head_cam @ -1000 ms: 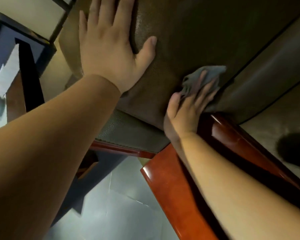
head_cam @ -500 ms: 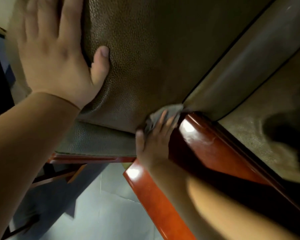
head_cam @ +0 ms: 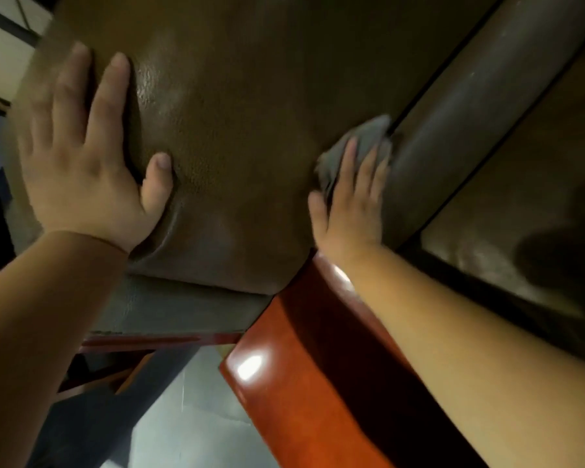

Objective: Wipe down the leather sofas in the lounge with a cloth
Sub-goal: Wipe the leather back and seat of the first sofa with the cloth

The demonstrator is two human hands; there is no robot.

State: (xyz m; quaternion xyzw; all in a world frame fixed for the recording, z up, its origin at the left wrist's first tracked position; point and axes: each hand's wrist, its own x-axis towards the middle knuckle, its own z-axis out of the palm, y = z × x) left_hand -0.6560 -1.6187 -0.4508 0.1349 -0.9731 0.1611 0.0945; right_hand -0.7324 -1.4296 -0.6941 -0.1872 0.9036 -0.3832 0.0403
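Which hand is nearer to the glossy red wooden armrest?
Right. The right hand presses the grey cloth just above the armrest; the left hand lies flat on the leather cushion, farther off.

Two hands are at work here: the left hand [head_cam: 78, 184] and the right hand [head_cam: 350, 211], each at the end of a bare forearm, so two forearms as well. There is one grey cloth [head_cam: 362, 143]. I count one large brown leather cushion [head_cam: 250, 130], one rounded leather bolster [head_cam: 470, 106] running alongside it, and one further leather panel [head_cam: 520, 197] beyond that. One glossy reddish wooden armrest [head_cam: 318, 383] shows, with two bright glints on its polish. Below lies one stretch of grey floor [head_cam: 183, 434].
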